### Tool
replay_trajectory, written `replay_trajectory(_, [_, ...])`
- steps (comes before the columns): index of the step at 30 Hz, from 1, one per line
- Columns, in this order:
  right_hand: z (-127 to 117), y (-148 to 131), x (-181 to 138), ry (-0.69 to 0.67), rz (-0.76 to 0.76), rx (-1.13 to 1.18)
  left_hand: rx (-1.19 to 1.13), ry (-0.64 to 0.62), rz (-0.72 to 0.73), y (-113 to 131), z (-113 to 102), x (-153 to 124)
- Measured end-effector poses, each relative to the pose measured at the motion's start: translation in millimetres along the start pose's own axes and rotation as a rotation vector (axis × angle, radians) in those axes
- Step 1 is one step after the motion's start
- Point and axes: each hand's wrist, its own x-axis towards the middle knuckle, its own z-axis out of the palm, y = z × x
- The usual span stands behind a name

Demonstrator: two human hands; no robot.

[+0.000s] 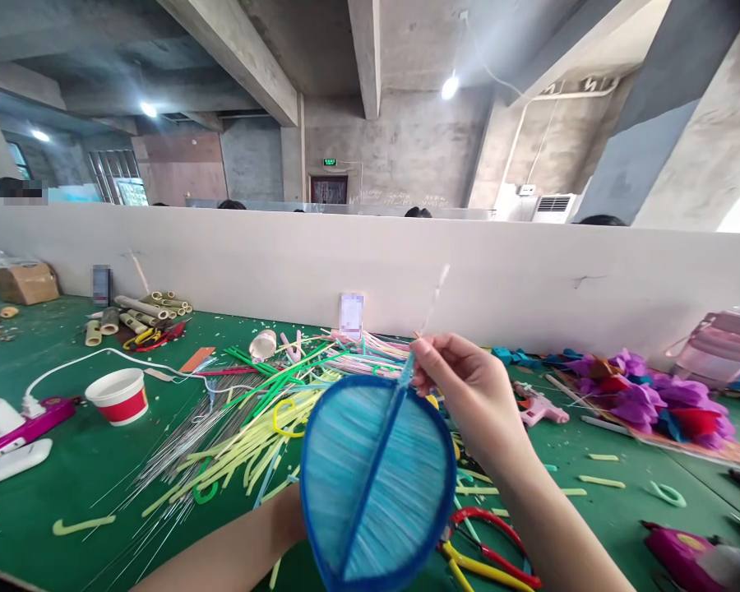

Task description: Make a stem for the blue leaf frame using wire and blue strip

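Observation:
A round blue leaf-shaped frame [376, 485] wound with light blue thread stands in front of me, with a darker blue rib down its middle. My right hand [469, 395] pinches the thin stem at the top of the frame, where a pale wire sticks up. My left hand is hidden behind the frame; only its forearm [234, 551] shows, reaching in from the lower left, and it seems to hold the frame from behind.
The green table [67, 460] carries a heap of pale yellow and green plastic tubes and thin wires [247, 427], a red and white paper cup [120, 396], a pink glue gun [539, 409], red and yellow pliers [487, 551] and purple fabric flowers [647, 403]. A white partition [530, 279] runs behind.

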Motion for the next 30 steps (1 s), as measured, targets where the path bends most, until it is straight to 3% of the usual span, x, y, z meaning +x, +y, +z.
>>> replay_trajectory(4, [-6.5,6.2,6.4,0.218,-0.042,0.039,-0.124,-0.237,-0.298,13.4,12.4,-2.9])
replay_trajectory(6, [-10.4,7.0,8.7,0.272,-0.056,0.013,-0.212,-0.289,-0.328,16.8,18.7,-1.0])
replay_trajectory(16, [-23.3,-5.0,7.9,0.284,-0.079,-0.327,-0.429,-0.083,-0.052,37.1,6.1,11.1])
replay_trajectory(19, [-24.8,-7.8,7.5,0.242,-0.035,-0.274,-0.449,-0.006,-0.002,46.2,4.3,13.5])
replay_trajectory(23, [-25.7,-8.8,5.6,0.232,-0.029,-0.233,-0.377,0.089,0.124,57.2,7.7,15.7])
replay_trajectory(27, [-22.2,-5.4,2.8,0.272,-0.129,-0.4,-0.258,0.07,0.226,61.0,13.2,16.8])
replay_trajectory(30, [-19.2,-2.1,1.8,0.265,-0.207,-0.583,0.007,0.089,0.381,53.4,12.6,17.6])
